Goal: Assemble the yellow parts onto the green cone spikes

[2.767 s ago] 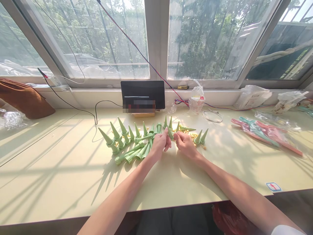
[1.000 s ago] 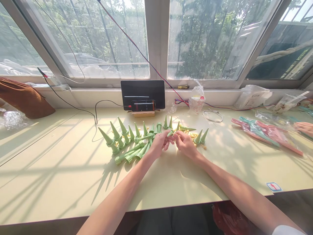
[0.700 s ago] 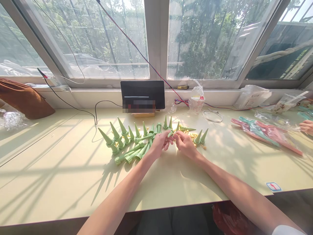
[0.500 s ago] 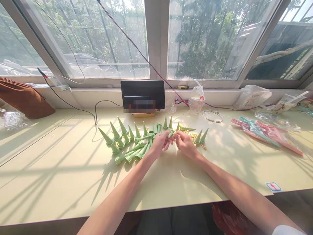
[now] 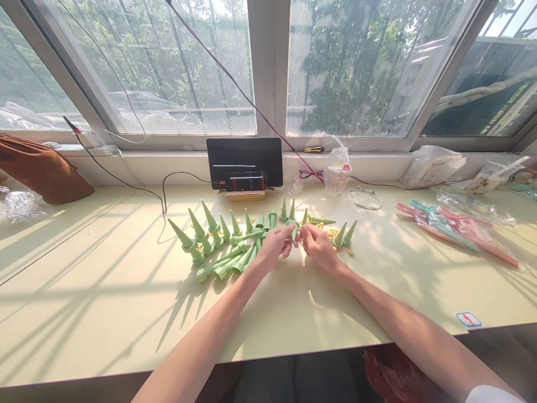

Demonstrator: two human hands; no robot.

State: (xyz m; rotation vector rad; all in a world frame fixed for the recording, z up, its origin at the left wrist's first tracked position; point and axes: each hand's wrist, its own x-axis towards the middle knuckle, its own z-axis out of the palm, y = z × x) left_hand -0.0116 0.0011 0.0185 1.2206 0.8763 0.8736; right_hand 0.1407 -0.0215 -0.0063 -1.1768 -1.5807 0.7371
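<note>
Between my hands is a green plastic watering spike [image 5: 295, 232], with its tapered tip towards me. My left hand [image 5: 276, 247] grips it in closed fingers. My right hand [image 5: 318, 245] is pinched close at its right side; whatever small part its fingertips hold is hidden. To the left, cone-shaped green spikes [image 5: 197, 226] stand upright in a row, and several long green tubes with ribbed caps [image 5: 230, 264] lie in front of them. Small yellow pieces [image 5: 350, 252] are scattered behind and beside my right hand, next to two upright green cones [image 5: 344, 234].
A black tablet [image 5: 244, 157] and a phone [image 5: 247, 181] lean at the back of the table [image 5: 268, 330]. Right of them are a bagged cup [image 5: 337, 172] and a coiled cable [image 5: 364, 199]. Pink and teal plastic tools [image 5: 457, 229] lie far right. A brown bag [image 5: 39, 165] sits far left.
The green spike has turned slightly between my fingers, its tip now lower and nearer to me. My right fingertips have shifted a little; both arms stay nearly where they were.
</note>
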